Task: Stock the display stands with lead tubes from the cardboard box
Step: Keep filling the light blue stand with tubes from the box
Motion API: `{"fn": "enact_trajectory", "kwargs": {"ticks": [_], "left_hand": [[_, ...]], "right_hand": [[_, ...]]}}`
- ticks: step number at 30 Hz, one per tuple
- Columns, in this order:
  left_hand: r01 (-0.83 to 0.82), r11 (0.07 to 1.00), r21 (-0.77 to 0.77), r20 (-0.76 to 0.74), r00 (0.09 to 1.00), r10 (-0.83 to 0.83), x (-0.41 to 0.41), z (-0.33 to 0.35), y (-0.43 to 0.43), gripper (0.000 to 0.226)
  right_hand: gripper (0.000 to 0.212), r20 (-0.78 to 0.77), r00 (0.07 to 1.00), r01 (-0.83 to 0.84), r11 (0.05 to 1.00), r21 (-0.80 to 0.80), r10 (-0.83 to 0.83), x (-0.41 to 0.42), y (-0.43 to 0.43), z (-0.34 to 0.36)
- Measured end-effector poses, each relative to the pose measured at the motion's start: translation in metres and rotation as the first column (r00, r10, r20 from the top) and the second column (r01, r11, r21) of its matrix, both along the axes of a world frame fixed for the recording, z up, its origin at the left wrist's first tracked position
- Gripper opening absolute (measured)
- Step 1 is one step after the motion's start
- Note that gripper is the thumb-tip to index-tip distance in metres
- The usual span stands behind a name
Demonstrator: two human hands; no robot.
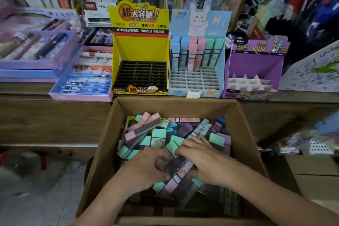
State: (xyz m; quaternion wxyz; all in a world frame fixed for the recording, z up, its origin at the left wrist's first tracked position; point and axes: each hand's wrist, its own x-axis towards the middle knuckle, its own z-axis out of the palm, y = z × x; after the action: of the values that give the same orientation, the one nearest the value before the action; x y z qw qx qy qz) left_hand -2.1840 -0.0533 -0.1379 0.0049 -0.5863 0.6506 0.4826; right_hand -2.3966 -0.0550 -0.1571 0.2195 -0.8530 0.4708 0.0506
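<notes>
The cardboard box (102,143) stands open on the floor below the shelf, and the loose lead tubes (157,134) lie in it crosswise, mint, pink and purple together; above it the yellow display stand (140,49) and the purple display stand (256,64) show only bare slots, while the blue rabbit stand (199,24) has standing tubes (194,55) in its back rows only; both hands are down in the pile; the right hand (207,163) lies with fingers spread and rather straight over the mint caps, and the left hand (146,169) has curled fingers, but I cannot tell if it really grips something; between them lies a pink-capped tube (180,173); I think it is better to gather several tubes of one kind, turn them all the same way in the hand, and then bring them up to the stand that matches.
</notes>
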Motion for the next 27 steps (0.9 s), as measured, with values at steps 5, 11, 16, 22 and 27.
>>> {"fn": "enact_trajectory", "kwargs": {"ticks": [5,11,16,22,27], "left_hand": [[0.016,1.0,-0.013,0.014,1.0,-0.016,-0.002,0.003,-0.002,0.026],[0.024,1.0,-0.021,0.023,0.999,-0.023,-0.002,0.001,0.001,0.017],[0.054,0.996,-0.066,0.08,0.996,-0.048,-0.005,-0.001,0.002,0.023],[0.124,0.98,-0.154,0.134,0.986,-0.103,-0.009,-0.007,0.005,0.028],[0.116,0.973,-0.199,0.097,0.99,-0.099,-0.009,-0.014,0.006,0.018]], "right_hand": [[0.054,-0.005,1.0,0.0,1.0,0.01,0.0,0.003,-0.001,0.005],[0.044,0.006,0.999,0.042,0.998,0.049,-0.042,0.006,-0.003,0.009],[0.033,0.058,0.993,0.097,0.99,0.099,-0.103,0.005,-0.003,0.011],[0.032,0.093,0.991,0.081,0.984,0.157,-0.097,0.005,-0.002,0.003],[0.021,0.177,0.974,0.105,0.976,0.19,-0.139,0.001,-0.005,0.003]]}}
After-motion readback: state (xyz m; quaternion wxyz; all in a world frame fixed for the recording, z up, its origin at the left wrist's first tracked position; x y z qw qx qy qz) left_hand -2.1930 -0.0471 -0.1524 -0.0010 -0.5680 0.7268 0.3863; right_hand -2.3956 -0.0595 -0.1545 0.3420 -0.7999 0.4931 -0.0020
